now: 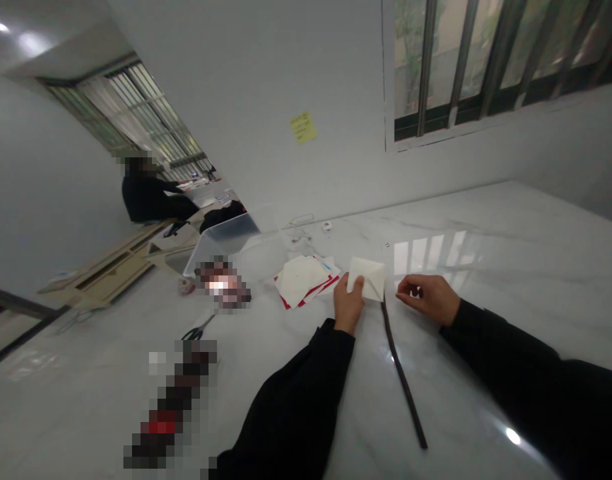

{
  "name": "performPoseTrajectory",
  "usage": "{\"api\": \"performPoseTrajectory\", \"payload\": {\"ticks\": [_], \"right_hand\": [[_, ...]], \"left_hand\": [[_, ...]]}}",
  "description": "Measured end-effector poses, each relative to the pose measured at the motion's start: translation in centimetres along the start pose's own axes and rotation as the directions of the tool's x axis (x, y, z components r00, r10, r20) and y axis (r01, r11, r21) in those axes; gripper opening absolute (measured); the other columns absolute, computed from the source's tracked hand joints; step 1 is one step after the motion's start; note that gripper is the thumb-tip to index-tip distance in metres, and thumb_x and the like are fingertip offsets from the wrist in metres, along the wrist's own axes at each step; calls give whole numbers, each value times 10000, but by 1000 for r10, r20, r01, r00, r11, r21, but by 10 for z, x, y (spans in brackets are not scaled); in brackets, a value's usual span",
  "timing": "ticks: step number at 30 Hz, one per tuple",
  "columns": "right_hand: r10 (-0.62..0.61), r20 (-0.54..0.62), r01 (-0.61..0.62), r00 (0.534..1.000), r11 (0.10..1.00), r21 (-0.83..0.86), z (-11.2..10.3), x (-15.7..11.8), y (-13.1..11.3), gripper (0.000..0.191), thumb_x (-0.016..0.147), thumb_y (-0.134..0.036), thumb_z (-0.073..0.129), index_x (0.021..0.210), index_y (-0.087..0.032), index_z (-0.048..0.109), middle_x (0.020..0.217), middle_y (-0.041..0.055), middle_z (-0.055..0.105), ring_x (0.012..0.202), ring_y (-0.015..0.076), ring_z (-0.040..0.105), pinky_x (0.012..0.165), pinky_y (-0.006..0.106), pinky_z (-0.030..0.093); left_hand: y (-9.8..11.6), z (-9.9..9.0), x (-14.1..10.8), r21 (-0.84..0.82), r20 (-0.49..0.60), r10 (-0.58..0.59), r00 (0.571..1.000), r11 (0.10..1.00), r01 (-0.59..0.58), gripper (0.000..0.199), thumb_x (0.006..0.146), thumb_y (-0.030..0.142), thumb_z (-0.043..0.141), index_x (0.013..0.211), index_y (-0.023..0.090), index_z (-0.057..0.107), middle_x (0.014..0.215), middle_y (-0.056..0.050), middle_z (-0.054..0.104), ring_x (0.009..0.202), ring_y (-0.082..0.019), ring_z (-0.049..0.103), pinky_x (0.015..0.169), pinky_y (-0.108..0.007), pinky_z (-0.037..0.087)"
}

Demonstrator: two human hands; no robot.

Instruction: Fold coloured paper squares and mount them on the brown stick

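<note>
My left hand (349, 303) grips a cream square of folded paper (369, 277) by its lower left side, thumb on top. Diagonal creases cross the paper, a little like an envelope. Just to its right is my right hand (429, 297), apart from the paper, with thumb and fingers drawn into a pinch; whether anything is between the fingertips is too small to tell. A long thin dark brown strip (401, 370) runs from the paper's lower right corner down the table toward me. Whether its upper end touches the paper is unclear.
Left of my hands lies a pile of cream and red-edged papers (303, 280). Scissors (199, 330) and blurred-out items lie farther left on the white marbled table (466, 387). A clear plastic bin (226, 233), a cable and a small white adapter (327, 227) sit behind. Another person sits far left.
</note>
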State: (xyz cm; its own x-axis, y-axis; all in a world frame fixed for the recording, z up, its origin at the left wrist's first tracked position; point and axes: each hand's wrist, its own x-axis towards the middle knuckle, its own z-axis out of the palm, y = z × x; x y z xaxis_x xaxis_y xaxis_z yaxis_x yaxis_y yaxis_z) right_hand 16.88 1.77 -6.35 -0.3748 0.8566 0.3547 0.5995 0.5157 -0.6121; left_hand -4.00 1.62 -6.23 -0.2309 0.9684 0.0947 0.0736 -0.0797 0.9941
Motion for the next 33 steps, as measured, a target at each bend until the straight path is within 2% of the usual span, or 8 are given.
{"api": "performPoseTrajectory", "payload": {"ticks": [4, 9, 15, 19, 22, 26, 30, 33], "right_hand": [[71, 106, -61, 992, 993, -97, -1, 5, 14, 80, 787, -260, 637, 786, -220, 706, 680, -14, 673, 603, 127, 579, 598, 248, 411], [80, 117, -71, 990, 994, -80, -3, 6, 19, 93, 779, -271, 639, 799, -213, 708, 677, -14, 678, 603, 124, 597, 602, 245, 417], [115, 15, -116, 993, 993, 26, 3, 9, 16, 219, 817, -303, 633, 1002, -195, 676, 733, 1, 686, 589, 126, 603, 619, 260, 455], [69, 0, -69, 998, 997, -35, 14, 23, 17, 108, 829, -235, 611, 868, -202, 707, 736, 11, 687, 626, 132, 604, 632, 260, 452], [41, -60, -47, 997, 994, -99, 18, 44, 24, 115, 827, -193, 602, 833, -194, 717, 761, 25, 696, 675, 141, 610, 679, 260, 459], [104, -201, -127, 974, 986, -107, 12, 66, 44, 256, 867, -155, 521, 1064, -155, 685, 897, 69, 715, 758, 155, 632, 770, 288, 476], [136, -242, -158, 961, 985, -72, 6, 59, 56, 216, 857, -191, 545, 1011, -159, 693, 853, 58, 713, 723, 156, 631, 764, 306, 500], [105, -253, -97, 962, 994, 46, 7, 42, 44, 198, 867, -261, 559, 990, -181, 691, 907, 57, 709, 740, 157, 636, 737, 310, 523]], "left_hand": [[-5, -4, 11, -70, -37, -53, 998, 996, 50, 352, 712, 255, 688, 1042, 165, 606, 955, -74, 663, 702, -150, 586, 484, -206, 438], [-6, -4, 14, -281, -43, -148, 988, 951, 130, 495, 653, 122, 671, 1130, 178, 550, 945, -60, 654, 736, -130, 606, 657, -243, 522], [-4, -4, 15, -355, -50, -172, 984, 924, 143, 366, 715, 171, 660, 1071, 174, 575, 934, -56, 635, 689, -111, 591, 624, -232, 523], [-3, -5, 16, -386, -32, -180, 983, 909, 154, 256, 753, 215, 646, 1000, 161, 600, 915, -45, 628, 668, -93, 577, 614, -219, 525], [-1, -7, 16, -432, -28, -204, 979, 885, 172, 183, 776, 253, 639, 930, 160, 607, 901, -37, 634, 677, -96, 582, 618, -228, 533], [1, -8, 16, -483, -54, -232, 971, 857, 178, 205, 796, 295, 641, 947, 162, 608, 904, -34, 645, 694, -110, 602, 633, -255, 545], [0, -8, 17, -451, -30, -232, 972, 871, 195, 252, 762, 312, 666, 950, 153, 613, 933, -47, 655, 722, -118, 619, 659, -262, 539], [-2, -6, 16, -392, 0, -219, 976, 898, 202, 238, 721, 269, 668, 918, 146, 618, 911, -46, 652, 725, -115, 615, 697, -266, 536]]}}
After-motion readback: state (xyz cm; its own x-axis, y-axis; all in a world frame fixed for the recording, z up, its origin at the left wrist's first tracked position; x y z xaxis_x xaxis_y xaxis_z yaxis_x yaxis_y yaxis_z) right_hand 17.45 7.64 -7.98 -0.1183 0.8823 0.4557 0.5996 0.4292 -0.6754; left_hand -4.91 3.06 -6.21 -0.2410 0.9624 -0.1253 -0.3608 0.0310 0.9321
